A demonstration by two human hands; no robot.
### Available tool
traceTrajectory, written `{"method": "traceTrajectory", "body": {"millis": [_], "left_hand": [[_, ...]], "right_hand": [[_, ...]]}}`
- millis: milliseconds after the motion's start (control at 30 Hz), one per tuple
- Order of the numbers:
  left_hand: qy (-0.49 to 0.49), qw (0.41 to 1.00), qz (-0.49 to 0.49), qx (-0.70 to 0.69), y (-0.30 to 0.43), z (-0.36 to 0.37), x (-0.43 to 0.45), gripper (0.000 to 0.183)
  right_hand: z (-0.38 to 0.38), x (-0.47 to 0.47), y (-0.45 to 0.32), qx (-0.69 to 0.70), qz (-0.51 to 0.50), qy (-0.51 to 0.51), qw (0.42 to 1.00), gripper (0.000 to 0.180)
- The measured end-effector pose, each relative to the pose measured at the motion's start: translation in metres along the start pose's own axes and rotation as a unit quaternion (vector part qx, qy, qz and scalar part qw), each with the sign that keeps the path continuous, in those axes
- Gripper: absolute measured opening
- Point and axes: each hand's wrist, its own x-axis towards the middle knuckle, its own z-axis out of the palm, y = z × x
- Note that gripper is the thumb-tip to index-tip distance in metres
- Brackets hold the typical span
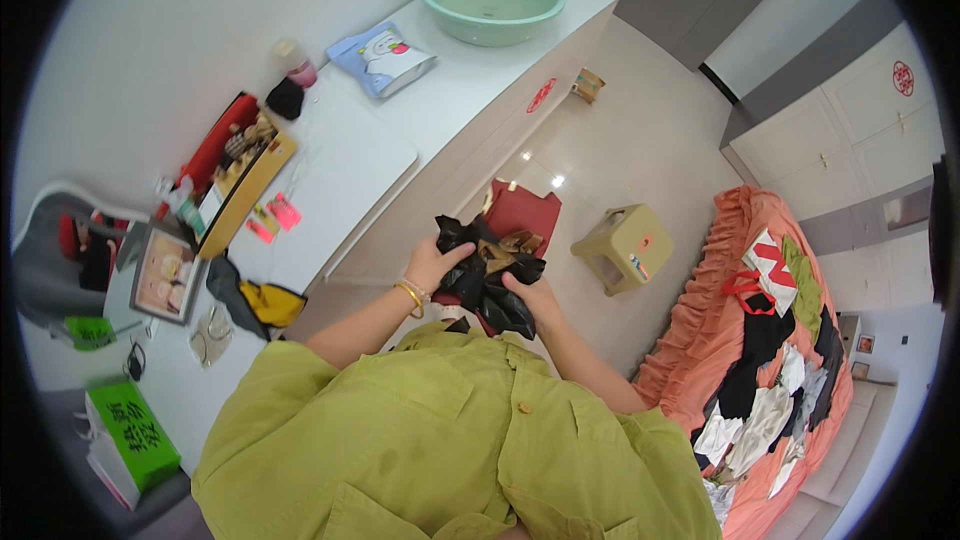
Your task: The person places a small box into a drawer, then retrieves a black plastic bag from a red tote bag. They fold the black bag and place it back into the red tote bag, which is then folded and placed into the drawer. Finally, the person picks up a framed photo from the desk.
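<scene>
Both of my hands grip a crumpled black plastic bag (pixel 487 292) in front of my body. My left hand (pixel 431 264) holds its left side, thumb on top, with a gold bangle at the wrist. On the bag's right side is my right hand (pixel 536 304), the thumb pressed against the plastic. Some brown material (pixel 499 255) shows among the black folds; whether it belongs to the bag I cannot tell. Just beyond and below the bag is a dark red object (pixel 525 214), partly covered by it, so its kind is unclear.
A white desk (pixel 349 142) at left bears a green water basin (pixel 491 0), a blue-white pouch (pixel 382 60), a wooden organizer (pixel 251 191) and a picture frame (pixel 166 272). A beige plastic stool (pixel 624 247) stands right. Clothes (pixel 761 405) lie on the salmon-covered bed (pixel 709 300).
</scene>
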Motion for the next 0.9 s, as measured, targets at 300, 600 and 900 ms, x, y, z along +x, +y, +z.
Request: {"method": "traceTrajectory", "body": {"millis": [300, 600, 900], "left_hand": [[-0.074, 0.996, -0.050, -0.010, 0.079, 0.082, 0.135, 0.039], [-0.123, 0.982, -0.135, -0.043, 0.084, 0.189, 0.248, 0.049], [0.031, 0.981, -0.098, 0.164, 0.013, 0.209, 0.348, 0.048]], "right_hand": [[-0.110, 0.100, -0.069, 0.153, 0.132, 0.075, 0.977, 0.038], [-0.235, 0.212, -0.157, 0.119, 0.131, 0.052, 0.983, 0.046], [-0.324, 0.329, -0.193, -0.245, -0.003, 0.096, 0.965, 0.032]]}}
